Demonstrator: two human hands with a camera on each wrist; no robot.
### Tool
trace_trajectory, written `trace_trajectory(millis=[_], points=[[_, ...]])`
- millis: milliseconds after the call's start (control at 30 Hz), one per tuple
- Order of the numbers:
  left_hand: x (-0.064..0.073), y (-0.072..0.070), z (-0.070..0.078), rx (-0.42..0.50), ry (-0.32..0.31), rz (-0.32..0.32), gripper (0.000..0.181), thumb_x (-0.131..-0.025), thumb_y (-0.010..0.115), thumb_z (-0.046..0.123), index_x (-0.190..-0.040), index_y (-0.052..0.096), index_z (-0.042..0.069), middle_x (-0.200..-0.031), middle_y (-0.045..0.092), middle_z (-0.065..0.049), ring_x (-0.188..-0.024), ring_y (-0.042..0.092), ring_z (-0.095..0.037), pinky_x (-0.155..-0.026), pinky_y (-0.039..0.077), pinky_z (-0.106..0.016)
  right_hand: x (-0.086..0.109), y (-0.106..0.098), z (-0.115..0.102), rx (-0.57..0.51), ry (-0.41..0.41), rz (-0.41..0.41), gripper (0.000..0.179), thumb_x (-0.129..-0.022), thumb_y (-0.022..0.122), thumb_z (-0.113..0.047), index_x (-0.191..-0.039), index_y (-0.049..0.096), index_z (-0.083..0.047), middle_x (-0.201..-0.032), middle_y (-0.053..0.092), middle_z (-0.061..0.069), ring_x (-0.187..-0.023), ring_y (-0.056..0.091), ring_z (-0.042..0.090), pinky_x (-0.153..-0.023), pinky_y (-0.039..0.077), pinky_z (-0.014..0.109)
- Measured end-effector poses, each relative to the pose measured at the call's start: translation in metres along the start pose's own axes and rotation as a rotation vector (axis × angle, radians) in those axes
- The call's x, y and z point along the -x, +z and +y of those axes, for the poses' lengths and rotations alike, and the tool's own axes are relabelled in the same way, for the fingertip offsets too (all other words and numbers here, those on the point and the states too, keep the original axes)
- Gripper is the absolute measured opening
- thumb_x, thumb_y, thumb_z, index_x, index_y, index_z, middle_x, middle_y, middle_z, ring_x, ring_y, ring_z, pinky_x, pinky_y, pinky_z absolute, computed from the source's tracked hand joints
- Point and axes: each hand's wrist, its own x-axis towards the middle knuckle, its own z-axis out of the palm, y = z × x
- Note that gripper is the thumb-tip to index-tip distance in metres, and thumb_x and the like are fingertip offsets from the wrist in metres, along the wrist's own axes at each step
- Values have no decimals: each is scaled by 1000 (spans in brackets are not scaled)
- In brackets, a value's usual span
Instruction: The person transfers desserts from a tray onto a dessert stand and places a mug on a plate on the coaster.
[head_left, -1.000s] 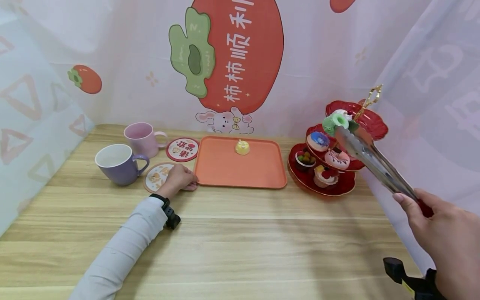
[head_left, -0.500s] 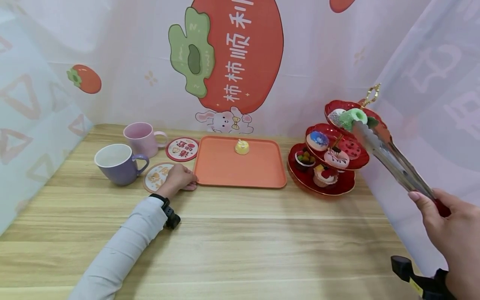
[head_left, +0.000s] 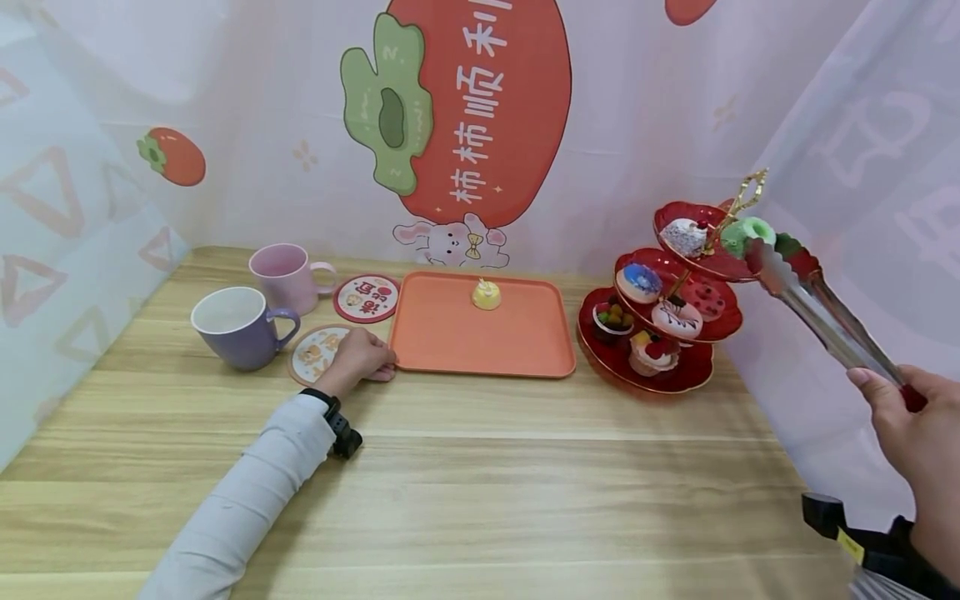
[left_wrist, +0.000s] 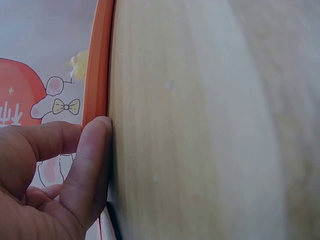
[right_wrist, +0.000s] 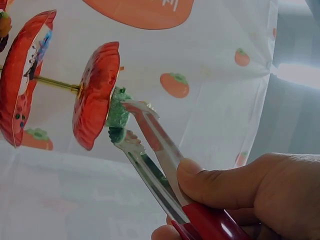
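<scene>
Right hand grips shiny metal tongs, red handles, scalloped tips, moderately spread. Left hand pinches rim of smooth orange rectangular tray, rounded corners. Green cake, rough-textured, ring-shaped top, between tong tips; can't tell if clamped. Glossy red tiered stand, wavy gold-edged plates, gold stem beside the green cake, white speckled cake on its far side. Yellow cake on tray, mugs farther left. Green cake sits at top plate, ahead and left of right hand, well apart from fingers
</scene>
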Motion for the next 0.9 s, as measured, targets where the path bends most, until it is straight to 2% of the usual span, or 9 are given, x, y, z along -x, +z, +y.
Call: trace_trajectory(millis=[67, 200, 367, 500, 567, 633, 733, 800, 900], points=[[0, 0, 1, 0, -7, 1, 16, -84, 62, 3, -94, 58, -8, -71, 64, -13, -55, 64, -15, -57, 57, -27, -3, 12, 24, 26, 9, 22, 41, -91, 61, -29, -82, 57, 11, -53, 37, 2, -45, 27, 6, -31, 21, 27], [0, 0, 1, 2, -6, -2, 15, -84, 63, 3, -94, 58, -8, -70, 64, -12, -54, 64, -15, -56, 57, -27, -11, 23, 52, 34, 60, -17, 41, -90, 62, -31, -83, 56, 9, -53, 37, 4, -46, 32, 14, -32, 23, 33], [0, 0, 1, 4, 1, -1, 16, -85, 62, 3, -94, 58, -9, -69, 64, -12, -54, 64, -14, -56, 57, -27, -20, 31, 65, 71, 78, -26, 49, -90, 58, -40, -84, 56, 8, -54, 37, 1, -47, 32, 11, -33, 27, 39], [-1, -1, 0, 10, 7, -5, 15, -85, 62, 3, -93, 58, -8, -69, 63, -12, -55, 64, -14, -56, 57, -26, -31, 38, 77, 78, 85, -27, 49, -89, 60, -40, -86, 57, 9, -54, 39, 4, -46, 33, 14, -33, 28, 40], [0, -1, 0, 11, 12, -5, 14, -85, 62, 3, -93, 58, -8, -69, 63, -12, -54, 64, -14, -56, 57, -26, -38, 41, 83, 72, 79, -40, 46, -89, 61, -37, -87, 59, 9, -55, 39, 7, -46, 33, 14, -33, 28, 40], [1, -1, 0, 7, 17, -4, 14, -85, 62, 3, -92, 58, -8, -68, 63, -12, -54, 64, -14, -55, 57, -26, -43, 43, 85, 98, 46, -34, 51, -89, 58, -43, -87, 60, 8, -54, 38, 4, -44, 31, 10, -33, 30, 40], [1, -1, 0, 8, 10, 1, 13, -85, 62, 3, -92, 58, -8, -68, 63, -12, -53, 63, -14, -55, 57, -26, -46, 34, 61, 121, 57, -96, 58, -91, 52, -46, -88, 59, 11, -55, 40, 8, -46, 35, 15, -35, 32, 42], [1, -1, -1, 6, 8, -2, 14, -85, 62, 3, -93, 59, -9, -68, 63, -12, -54, 64, -14, -55, 57, -26, -44, 22, 30, 126, 90, -164, 55, -94, 52, -40, -92, 58, 15, -57, 43, 15, -50, 39, 25, -36, 32, 40], [0, -1, 0, 4, 2, -4, 15, -85, 62, 3, -94, 59, -8, -69, 63, -12, -54, 64, -14, -56, 57, -26, -41, 5, -9, 118, 112, -241, 51, -96, 51, -32, -93, 54, 19, -59, 44, 21, -52, 40, 30, -37, 30, 33]])
